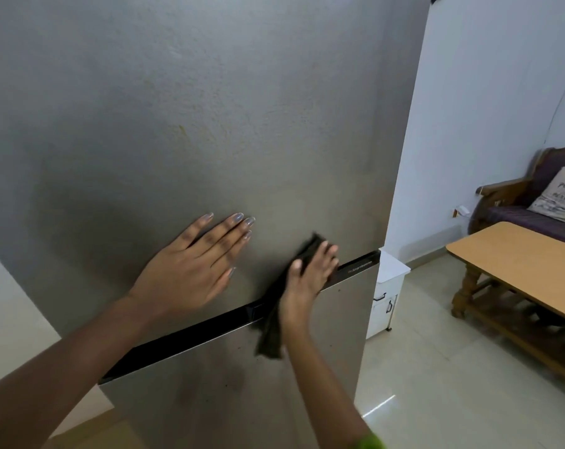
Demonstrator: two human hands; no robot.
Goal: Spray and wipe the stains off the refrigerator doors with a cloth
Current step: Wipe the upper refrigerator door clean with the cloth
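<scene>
Gripping the dark cloth (274, 319), the right hand (310, 273) presses it to the bottom edge of the upper door (209, 108), toward its right corner — the left hand (193, 267) lies flat, fingers straight, just beside it. Wiping looks underway, not finished: a yellowish streak (182, 129) higher up and specks on the lower door (242, 384) remain.

Single view: a head-worn wide-angle camera faces forward and slightly down, close enough that both outstretched arms reach the refrigerator door (209, 108). The frame is tilted. The door fills everything above and left of the left hand (190, 273) fingers (229, 231). Right of the right hand (303, 283) and its cloth (271, 328), the view opens onto a wooden table (517, 254) and sofa (514, 218), well apart.
</scene>
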